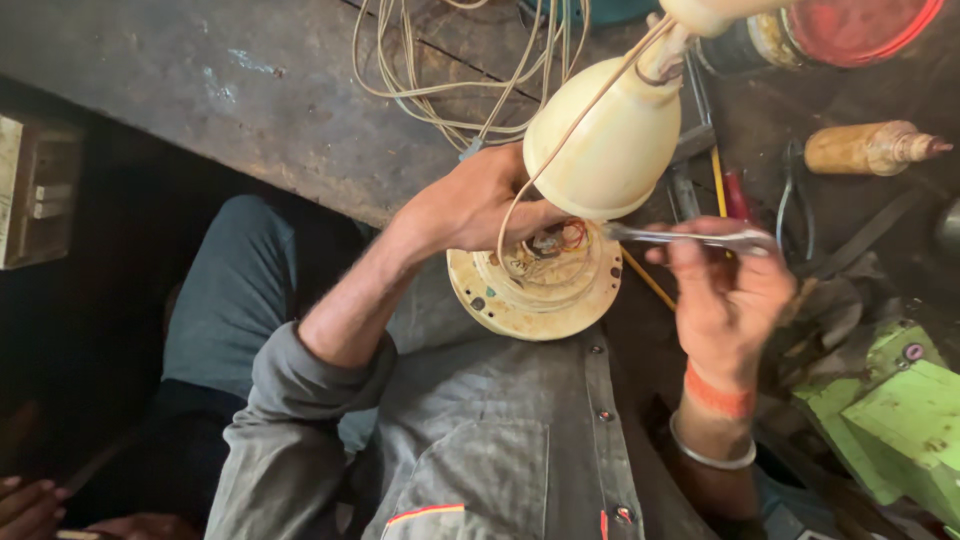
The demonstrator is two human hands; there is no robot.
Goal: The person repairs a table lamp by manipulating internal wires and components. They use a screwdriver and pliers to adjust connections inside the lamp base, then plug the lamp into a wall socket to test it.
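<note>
The left hand [470, 205] grasps the cream round base [535, 285] with exposed wires, held over the lap near the bench [250, 90]; the right hand [725, 290] pinches metal pliers [690, 236], tip touching the base's right rim, below the cream motor housing [600, 145]

A dark, grimy table [250, 90] carries a coil of pale cable [450, 70] beyond the left hand [480, 200] and a yellow-handled tool [870, 147] beyond the right hand [730, 290].

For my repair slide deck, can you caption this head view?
Left hand steadies a cream round fan base; right hand pokes slim metal pliers into its wiring.
</note>
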